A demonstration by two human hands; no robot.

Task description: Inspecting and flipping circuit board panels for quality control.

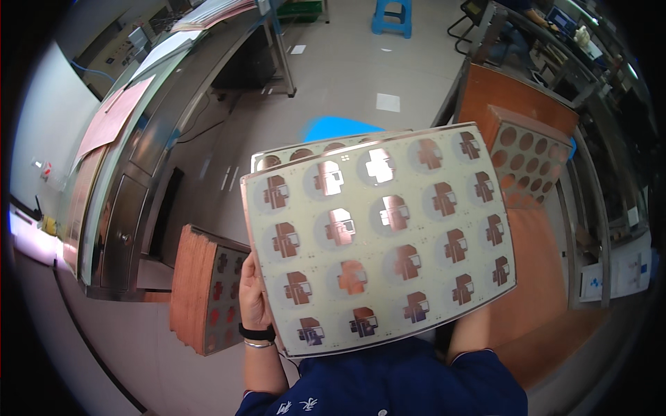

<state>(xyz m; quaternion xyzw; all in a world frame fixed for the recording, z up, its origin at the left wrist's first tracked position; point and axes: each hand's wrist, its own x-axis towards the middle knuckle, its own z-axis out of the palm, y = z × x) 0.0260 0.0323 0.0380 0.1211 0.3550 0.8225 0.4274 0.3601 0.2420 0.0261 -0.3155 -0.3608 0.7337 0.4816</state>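
Observation:
A large pale circuit board panel (378, 236), with rows of copper-coloured shapes in round grey patches, is held up tilted before me. My left hand (254, 299) grips its left edge, the fingers partly hidden behind it. My right forearm comes up under the lower right corner, but that hand is hidden behind the panel. Past the top edge shows a strip of another panel (305, 154) with round copper spots; whether the two touch, I cannot tell.
A stack of copper-edged panels (191, 288) stands at lower left, another stack (531, 156) at right on an orange-brown surface. A metal workbench (121, 229) with papers runs along the left. Behind the panel is a blue object (340, 127); a blue stool (393, 19) stands farther off.

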